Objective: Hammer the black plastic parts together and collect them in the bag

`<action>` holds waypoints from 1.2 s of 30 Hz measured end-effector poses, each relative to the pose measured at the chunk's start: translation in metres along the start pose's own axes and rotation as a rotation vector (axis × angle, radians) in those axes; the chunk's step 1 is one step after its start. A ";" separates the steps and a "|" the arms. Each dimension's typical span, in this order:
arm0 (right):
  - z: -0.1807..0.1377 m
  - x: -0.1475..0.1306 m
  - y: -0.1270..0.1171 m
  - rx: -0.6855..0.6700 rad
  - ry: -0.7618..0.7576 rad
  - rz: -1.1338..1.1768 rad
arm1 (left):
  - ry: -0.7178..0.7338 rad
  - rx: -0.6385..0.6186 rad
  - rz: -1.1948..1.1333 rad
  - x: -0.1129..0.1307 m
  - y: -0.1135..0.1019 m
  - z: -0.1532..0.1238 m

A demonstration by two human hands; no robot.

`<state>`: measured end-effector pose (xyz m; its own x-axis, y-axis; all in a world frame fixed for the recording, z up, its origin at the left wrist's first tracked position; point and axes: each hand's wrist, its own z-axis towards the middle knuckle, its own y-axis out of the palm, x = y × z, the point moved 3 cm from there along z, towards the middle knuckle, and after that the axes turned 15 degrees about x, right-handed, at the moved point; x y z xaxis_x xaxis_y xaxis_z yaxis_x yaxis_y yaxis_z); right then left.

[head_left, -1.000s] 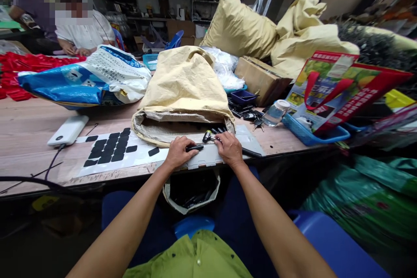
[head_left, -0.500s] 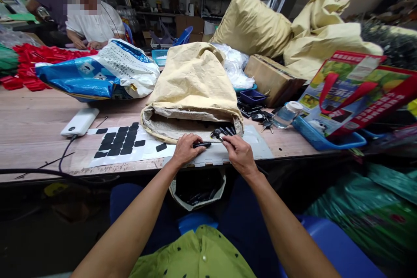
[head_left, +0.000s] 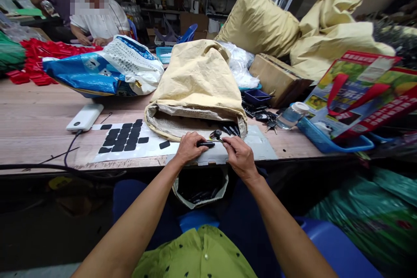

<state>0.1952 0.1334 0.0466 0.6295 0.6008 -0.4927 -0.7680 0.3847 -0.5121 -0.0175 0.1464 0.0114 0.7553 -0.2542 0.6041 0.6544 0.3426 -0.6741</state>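
At the table's front edge, my left hand (head_left: 191,147) is closed on a short black rod-shaped piece (head_left: 206,144), which points to the right. Opposite it, my right hand (head_left: 239,152) pinches a small part with a thin metallic stem and a dark rounded head (head_left: 216,134). The head is just above the rod's tip; whether they touch, I cannot tell. Both hands are in front of the open mouth of a beige cloth sack (head_left: 197,71). Inside its right side lie several black rods (head_left: 232,130). Under the hands is a grey-white board (head_left: 263,147).
On the left are a white sheet with black stickers (head_left: 122,137), a white power bank (head_left: 85,117) with a cable, and a blue-white bag (head_left: 107,67). To the right stand a capped jar (head_left: 293,115) and a blue tray (head_left: 339,139). An open bag (head_left: 224,191) hangs below the table edge.
The view has shifted slightly, so the scene sits a little further right. Both hands keep their grips, and the dark-headed part stays near the rod's tip.
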 end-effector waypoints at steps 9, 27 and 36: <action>0.007 0.000 0.009 -0.057 -0.056 -0.083 | -0.011 -0.001 -0.016 0.001 -0.003 0.000; 0.009 0.049 0.022 -0.034 -0.055 -0.321 | -0.091 0.031 -0.155 -0.002 -0.008 0.001; 0.009 0.048 0.022 -0.051 -0.030 -0.339 | -0.091 0.035 -0.202 -0.003 -0.008 0.000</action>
<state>0.2077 0.1771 0.0185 0.8437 0.4653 -0.2677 -0.5080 0.5312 -0.6780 -0.0244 0.1443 0.0149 0.6016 -0.2385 0.7624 0.7893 0.3245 -0.5213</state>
